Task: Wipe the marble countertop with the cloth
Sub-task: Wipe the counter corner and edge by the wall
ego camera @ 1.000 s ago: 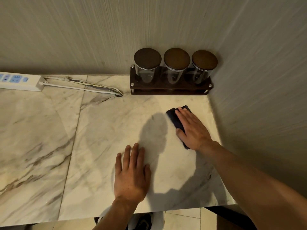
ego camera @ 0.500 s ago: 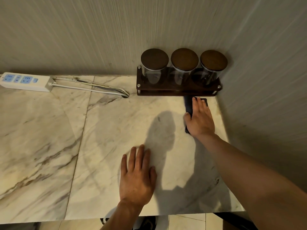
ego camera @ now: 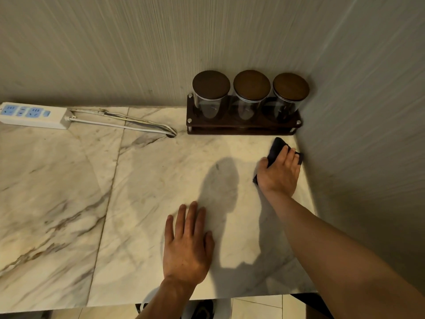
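Observation:
A dark cloth (ego camera: 276,148) lies flat on the white veined marble countertop (ego camera: 142,194), in the far right corner just in front of the jar rack. My right hand (ego camera: 279,174) presses down on the cloth, fingers spread toward the right wall, and covers most of it. My left hand (ego camera: 186,244) rests palm down on the bare marble near the front edge, fingers apart and holding nothing.
A dark wooden rack (ego camera: 243,127) with three lidded glass jars (ego camera: 251,95) stands against the back wall in the corner. A white power strip (ego camera: 32,115) and its cable (ego camera: 128,125) lie at the back left. Walls close off the back and right sides.
My right hand has slid the cloth from mid-counter back and to the right, into the corner by the wall. My left hand has stayed flat in place.

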Demonstrator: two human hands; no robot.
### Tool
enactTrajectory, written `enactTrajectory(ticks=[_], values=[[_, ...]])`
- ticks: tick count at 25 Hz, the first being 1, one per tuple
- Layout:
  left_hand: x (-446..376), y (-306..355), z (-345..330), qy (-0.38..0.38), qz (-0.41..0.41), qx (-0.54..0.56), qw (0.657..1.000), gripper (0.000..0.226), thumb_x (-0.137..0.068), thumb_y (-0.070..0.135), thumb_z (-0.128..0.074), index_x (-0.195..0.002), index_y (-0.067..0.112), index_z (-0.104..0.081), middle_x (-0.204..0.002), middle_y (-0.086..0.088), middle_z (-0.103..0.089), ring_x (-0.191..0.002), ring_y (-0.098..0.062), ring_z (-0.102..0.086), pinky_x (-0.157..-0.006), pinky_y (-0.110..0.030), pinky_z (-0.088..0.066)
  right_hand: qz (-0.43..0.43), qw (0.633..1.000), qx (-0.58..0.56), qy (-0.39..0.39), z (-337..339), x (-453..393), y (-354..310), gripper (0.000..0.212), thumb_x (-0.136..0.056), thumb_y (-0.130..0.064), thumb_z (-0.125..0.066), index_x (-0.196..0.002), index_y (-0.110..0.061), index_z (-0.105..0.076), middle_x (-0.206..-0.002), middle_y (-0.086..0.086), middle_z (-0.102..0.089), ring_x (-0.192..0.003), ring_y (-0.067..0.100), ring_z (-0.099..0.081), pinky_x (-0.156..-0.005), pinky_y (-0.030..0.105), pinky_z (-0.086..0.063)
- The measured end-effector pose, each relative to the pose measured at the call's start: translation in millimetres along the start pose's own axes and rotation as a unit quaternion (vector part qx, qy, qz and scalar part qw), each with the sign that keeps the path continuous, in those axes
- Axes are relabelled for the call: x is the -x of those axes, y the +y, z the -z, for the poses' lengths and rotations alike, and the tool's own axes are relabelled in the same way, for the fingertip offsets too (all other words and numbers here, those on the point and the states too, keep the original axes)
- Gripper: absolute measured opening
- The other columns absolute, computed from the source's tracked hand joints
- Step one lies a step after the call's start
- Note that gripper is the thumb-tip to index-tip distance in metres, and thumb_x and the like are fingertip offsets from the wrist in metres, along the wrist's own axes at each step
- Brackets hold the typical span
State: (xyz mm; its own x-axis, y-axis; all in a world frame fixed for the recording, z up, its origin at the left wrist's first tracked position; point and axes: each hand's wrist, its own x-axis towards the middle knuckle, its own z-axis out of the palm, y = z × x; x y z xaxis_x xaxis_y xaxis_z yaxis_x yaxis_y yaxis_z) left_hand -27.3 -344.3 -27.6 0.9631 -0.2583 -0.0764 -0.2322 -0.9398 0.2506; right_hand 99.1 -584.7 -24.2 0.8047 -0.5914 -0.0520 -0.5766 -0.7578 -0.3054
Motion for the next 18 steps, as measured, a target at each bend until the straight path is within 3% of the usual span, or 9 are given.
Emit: enactTrajectory(ticks=[9, 18], values=[[1, 2, 4, -0.020, 0.010, -0.019, 1.000, 0.058, -0.093, 0.040, -0.032, -0.143, 0.013, -0.038, -0.153, -0.009, -0.036, -0.143, -0.031, -0.024, -0.115, -0.051, -0.014, -0.051, 0.998, -0.030, 0.010, 2, 45, 16, 0.076, -0.095, -0.045, -0.033, -0.151, -0.007, 0.001, -0.161, 0.014, -0.004, -0.148, 0.025, 0.000, -0.120, 0.041, -0.002], [1, 5, 6, -0.024, 0.018, -0.011, 0.999, 0.060, -0.093, 0.043, -0.024, -0.146, 0.015, -0.034, -0.156, -0.006, -0.029, -0.146, -0.027, -0.013, -0.118, -0.051, -0.009, -0.079, 0.995, -0.042, 0.036, 4, 101, 39, 0.073, -0.096, -0.039, -0.039, -0.151, -0.006, -0.005, -0.161, 0.014, -0.008, -0.148, 0.025, -0.003, -0.119, 0.036, 0.001]])
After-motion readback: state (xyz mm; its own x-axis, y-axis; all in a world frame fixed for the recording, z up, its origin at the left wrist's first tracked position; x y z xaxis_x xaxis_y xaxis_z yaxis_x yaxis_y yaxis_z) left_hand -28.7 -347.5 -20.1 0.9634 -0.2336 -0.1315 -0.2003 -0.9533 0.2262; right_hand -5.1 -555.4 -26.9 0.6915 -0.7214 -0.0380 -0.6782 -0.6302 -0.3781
